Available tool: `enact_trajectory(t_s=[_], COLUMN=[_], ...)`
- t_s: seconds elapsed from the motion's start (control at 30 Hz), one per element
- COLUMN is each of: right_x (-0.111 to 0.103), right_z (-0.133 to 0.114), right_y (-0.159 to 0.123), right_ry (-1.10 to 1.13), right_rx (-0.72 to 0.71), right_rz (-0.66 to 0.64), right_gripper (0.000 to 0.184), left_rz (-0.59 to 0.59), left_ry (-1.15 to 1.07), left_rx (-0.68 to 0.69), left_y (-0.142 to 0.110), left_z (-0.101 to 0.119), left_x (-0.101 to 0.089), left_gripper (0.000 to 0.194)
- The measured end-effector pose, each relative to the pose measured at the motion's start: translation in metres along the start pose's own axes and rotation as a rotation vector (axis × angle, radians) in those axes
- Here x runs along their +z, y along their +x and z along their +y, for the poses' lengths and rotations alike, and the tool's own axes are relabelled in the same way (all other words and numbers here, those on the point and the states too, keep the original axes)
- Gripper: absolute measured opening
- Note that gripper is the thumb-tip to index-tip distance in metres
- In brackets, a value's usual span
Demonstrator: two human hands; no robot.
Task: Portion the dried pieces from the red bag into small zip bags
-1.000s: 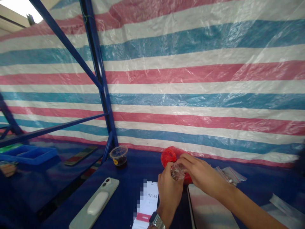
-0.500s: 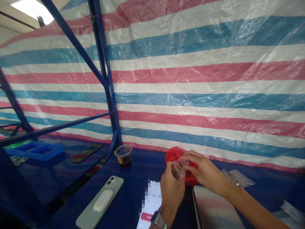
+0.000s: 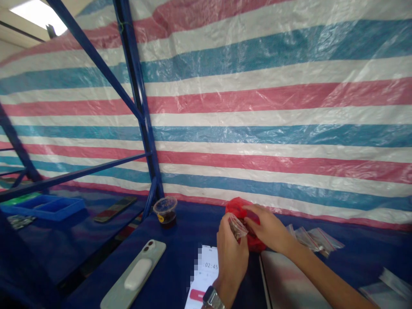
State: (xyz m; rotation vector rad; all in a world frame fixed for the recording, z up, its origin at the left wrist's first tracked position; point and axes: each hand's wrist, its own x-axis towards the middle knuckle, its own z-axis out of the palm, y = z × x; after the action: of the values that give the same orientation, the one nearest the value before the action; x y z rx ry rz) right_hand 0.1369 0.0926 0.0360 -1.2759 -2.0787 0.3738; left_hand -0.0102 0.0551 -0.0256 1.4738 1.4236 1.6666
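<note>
My left hand (image 3: 233,253), with a watch (image 3: 213,297) on its wrist, is closed on a small clear zip bag (image 3: 237,226). Brownish contents show in the bag, too small to name. Just behind it stands a crumpled red plastic bag (image 3: 237,205), open at the top. My right hand (image 3: 265,227) reaches over from the right, its fingers curled in at the mouth of the red bag. What its fingertips pinch, if anything, is hidden.
A phone with a timer (image 3: 206,268) and a dark flat device (image 3: 289,279) lie nearby. Small zip bags (image 3: 317,240) rest to the right. At the left are a lidded cup (image 3: 166,212), a pale phone (image 3: 135,274), a blue tray (image 3: 58,208) and a blue metal frame (image 3: 141,107).
My right hand has moved from the clear bag's mouth to the opening of the red bag. The clear bag's mouth looks narrower. My left hand stays nearly in place.
</note>
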Motion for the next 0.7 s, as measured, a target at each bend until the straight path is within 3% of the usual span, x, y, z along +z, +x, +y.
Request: enact_trajectory(t_s=[0.07,0.13,0.23,0.33,0.4,0.5,0.57,0.63,0.7], right_x=[-0.005,-0.01,-0.015,-0.022,-0.029,-0.043,-0.053,-0.062,-0.067], right_z=[-0.01,-0.018,-0.023,-0.021,-0.016,-0.009,-0.007,-0.008,-0.01], right_y=[-0.015,-0.032,-0.053,-0.066,-0.072,-0.082,-0.088,-0.094,-0.098], right_ry=[0.14,0.27,0.384,0.465,0.466,0.408,0.383,0.363,0.337], right_rx=[0.013,0.046,0.093,0.124,0.141,0.16,0.153,0.13,0.108], right_rz=[0.046,0.007,0.029,0.121,0.146,0.171,0.156,0.128,0.124], right_gripper=[0.029,0.028,0.025,0.028,0.029,0.028,0.028,0.028,0.027], left_rz=[0.012,-0.003,-0.075,-0.206,-0.314,-0.468,-0.516,-0.495,-0.454], left_ry=[-0.01,-0.008,-0.009,-0.034,-0.092,-0.238,-0.343,-0.43,-0.479], left_rx=[0.018,0.023,0.075,0.201,0.242,0.141,0.029,-0.045,-0.096], left_y=[-0.001,-0.005,-0.018,-0.034,-0.042,-0.047,-0.045,-0.042,-0.038], left_z=[-0.002,0.002,0.014,0.029,0.036,0.043,0.048,0.053,0.058], left_x=[0.002,0.005,0.013,0.017,0.015,0.008,0.005,0.004,0.006], left_gripper=[0.061,0.067,0.064,0.057,0.066,0.087,0.072,0.04,0.036])
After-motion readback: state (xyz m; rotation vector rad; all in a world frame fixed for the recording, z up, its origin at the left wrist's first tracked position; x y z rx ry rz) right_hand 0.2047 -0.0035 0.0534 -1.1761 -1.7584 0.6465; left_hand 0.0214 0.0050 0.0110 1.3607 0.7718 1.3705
